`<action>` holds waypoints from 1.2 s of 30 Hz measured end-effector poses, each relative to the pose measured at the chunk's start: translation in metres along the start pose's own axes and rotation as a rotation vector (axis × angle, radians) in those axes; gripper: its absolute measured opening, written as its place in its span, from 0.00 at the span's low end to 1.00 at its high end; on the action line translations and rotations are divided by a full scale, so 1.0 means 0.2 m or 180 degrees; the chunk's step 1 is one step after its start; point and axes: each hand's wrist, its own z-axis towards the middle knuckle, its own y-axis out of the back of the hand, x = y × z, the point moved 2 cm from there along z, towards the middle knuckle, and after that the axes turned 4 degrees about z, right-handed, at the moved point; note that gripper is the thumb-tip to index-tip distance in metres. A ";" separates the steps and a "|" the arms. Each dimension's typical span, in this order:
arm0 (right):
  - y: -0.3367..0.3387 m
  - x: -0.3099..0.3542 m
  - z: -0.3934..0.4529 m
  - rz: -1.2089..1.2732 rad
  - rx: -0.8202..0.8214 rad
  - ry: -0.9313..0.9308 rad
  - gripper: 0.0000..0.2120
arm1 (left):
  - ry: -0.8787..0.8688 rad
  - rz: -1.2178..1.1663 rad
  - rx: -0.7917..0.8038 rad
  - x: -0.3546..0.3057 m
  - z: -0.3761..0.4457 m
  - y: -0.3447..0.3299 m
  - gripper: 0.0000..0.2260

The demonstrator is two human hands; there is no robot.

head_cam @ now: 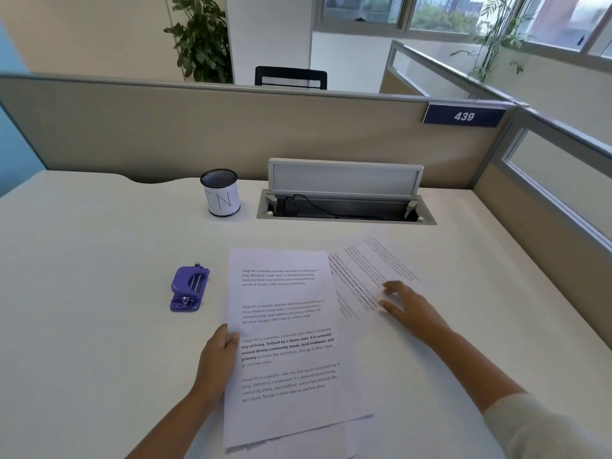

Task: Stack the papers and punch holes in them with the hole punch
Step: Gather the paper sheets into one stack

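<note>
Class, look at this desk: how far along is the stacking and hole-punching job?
Early stage. Done: a couple of sheets already overlap in the stack, gripped at its edge by the left hand. In hand: the right hand rests open on the loose sheet. Left: squaring the stack and punching; the hole punch sits untouched.

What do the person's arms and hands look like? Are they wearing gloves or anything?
No gloves, rings or watch show. The left hand and the right hand are both bare. The left forearm is bare as far as the picture shows. The right arm has a pale cream, soft-looking sleeve pushed up its forearm.
</note>
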 end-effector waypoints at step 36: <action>0.22 0.07 -0.01 0.1069 -0.1621 -0.1348 0.22 | 0.0479 -0.0435 0.0401 -0.06 0.08 0.01 0.08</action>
